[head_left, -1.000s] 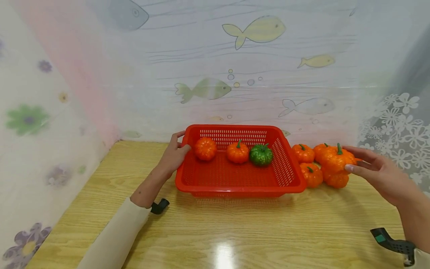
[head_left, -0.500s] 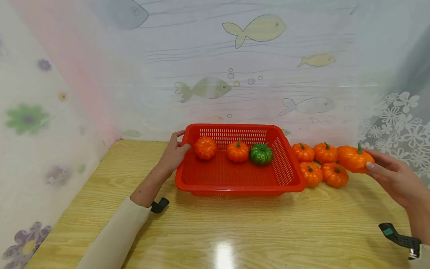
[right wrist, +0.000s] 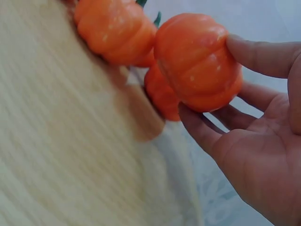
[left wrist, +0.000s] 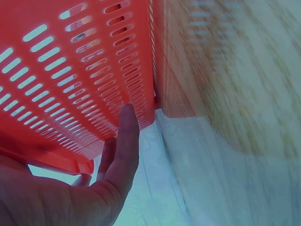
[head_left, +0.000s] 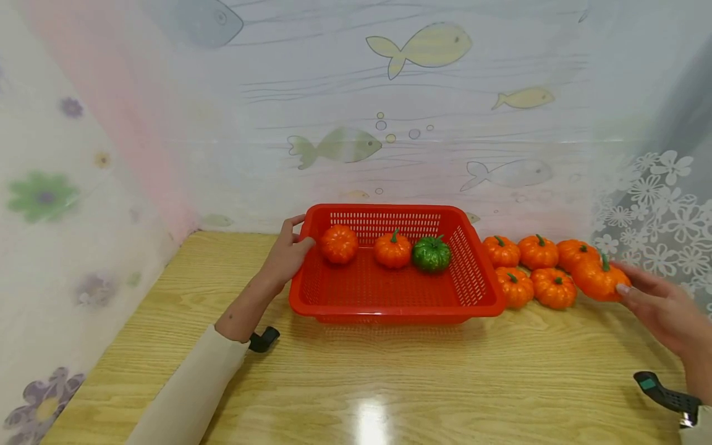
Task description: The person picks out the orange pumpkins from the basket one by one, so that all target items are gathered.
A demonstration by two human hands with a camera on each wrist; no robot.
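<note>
On a wood-grain table (head_left: 445, 383) before a fish-patterned backdrop (head_left: 322, 93), the left hand (head_left: 286, 256) grips the red slotted basket (head_left: 389, 313) at nine o'clock; toward three o'clock, the right hand (head_left: 662, 309) pinches an orange ribbed pumpkin (head_left: 595, 279) beside five others

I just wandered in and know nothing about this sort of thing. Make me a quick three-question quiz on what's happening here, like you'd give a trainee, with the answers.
1. Multiple choice: how many round, ribbed orange pumpkins lie inside the rectangular red plastic basket? A) one; B) two; C) five.
2. True or false: the left hand holds a round, ribbed green pumpkin.
3. Fill in the blank: another ribbed orange pumpkin, outside the basket, is held in the ____ hand.

Key:
1. B.
2. False; that hand grips the side of the basket.
3. Right: the right hand has it.
</note>
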